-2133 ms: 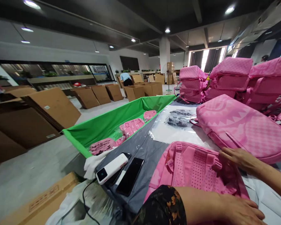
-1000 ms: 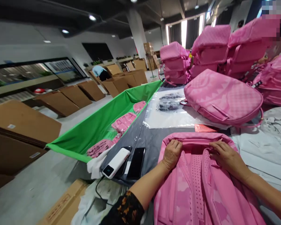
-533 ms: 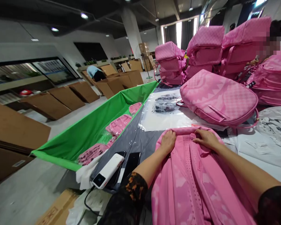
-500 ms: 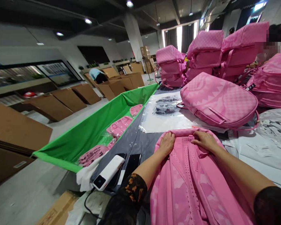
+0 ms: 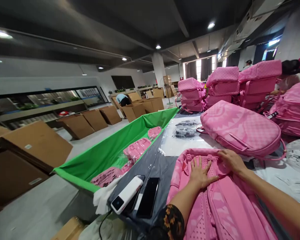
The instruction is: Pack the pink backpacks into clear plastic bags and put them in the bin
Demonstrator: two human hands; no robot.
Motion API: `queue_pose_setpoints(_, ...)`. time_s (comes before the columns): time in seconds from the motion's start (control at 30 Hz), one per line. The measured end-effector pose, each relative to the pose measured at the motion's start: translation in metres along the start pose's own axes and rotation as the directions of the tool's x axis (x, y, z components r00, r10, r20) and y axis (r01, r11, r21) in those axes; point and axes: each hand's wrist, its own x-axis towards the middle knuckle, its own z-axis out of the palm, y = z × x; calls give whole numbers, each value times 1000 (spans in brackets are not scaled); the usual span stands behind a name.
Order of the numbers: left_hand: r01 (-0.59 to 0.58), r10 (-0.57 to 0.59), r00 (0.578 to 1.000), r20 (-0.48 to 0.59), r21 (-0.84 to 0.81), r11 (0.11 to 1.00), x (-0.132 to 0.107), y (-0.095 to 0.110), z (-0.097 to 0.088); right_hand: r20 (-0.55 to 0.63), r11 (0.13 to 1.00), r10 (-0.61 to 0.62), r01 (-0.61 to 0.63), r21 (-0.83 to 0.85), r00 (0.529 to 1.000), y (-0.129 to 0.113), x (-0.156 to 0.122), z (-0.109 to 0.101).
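A pink backpack [image 5: 227,200] lies on the table in front of me, straps and perforated back panel facing up. My left hand [image 5: 200,174] rests flat on its upper part, fingers spread between the strap buckles. At the backpack's top right edge, my right hand [image 5: 232,161] is closed over the rim, its fingertips partly hidden. Just beyond lies another pink backpack [image 5: 242,130], front side up, with a shark-tooth pattern. Beside it a clear plastic bag with black print [image 5: 183,131] lies flat on the table.
Left of the table hangs a green fabric trough [image 5: 110,150] holding pink bags in clear plastic. A white power bank [image 5: 127,195] and a black phone [image 5: 148,197] lie near the table edge. Stacked pink backpacks [image 5: 222,81] stand behind; cardboard boxes [image 5: 37,146] line the floor.
My left hand has gone from gripping the backpack's top edge to lying spread on its panel. My right hand has shifted onto the top right rim. The view has tilted upward.
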Motion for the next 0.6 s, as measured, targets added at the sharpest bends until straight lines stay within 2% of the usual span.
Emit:
queue_pose_setpoints(0.07,-8,8,1000,-30,7,1000,0,-3,0,10,997,65,-65,-42,998,15,8,-9)
queue_pose_setpoints(0.13,-20,22,998,-66,24,999,-4,-6,2,72,992,107,-102,-70,992,28,23,-10)
queue_pose_setpoints(0.2,-66,70,991,-117,34,997,-7,-7,6,163,991,115,-102,-88,980,38,42,-2)
queue_pose_setpoints(0.27,-166,172,974,-147,48,985,-4,-8,9,236,990,118,-97,-101,965,44,62,10)
queue_pose_setpoints(0.33,-244,250,963,-103,62,968,6,-9,10,268,988,130,-102,-115,954,48,77,20)
queue_pose_setpoints(0.4,-240,242,970,-29,66,969,20,-9,8,258,984,150,-119,-132,954,50,86,24)
queue_pose_setpoints(0.5,-184,184,983,11,89,979,35,-8,5,196,981,152,-124,-148,969,44,76,16)
queue_pose_setpoints(0.6,-163,165,986,-10,120,979,37,-7,6,129,982,115,-93,-162,985,14,31,1)
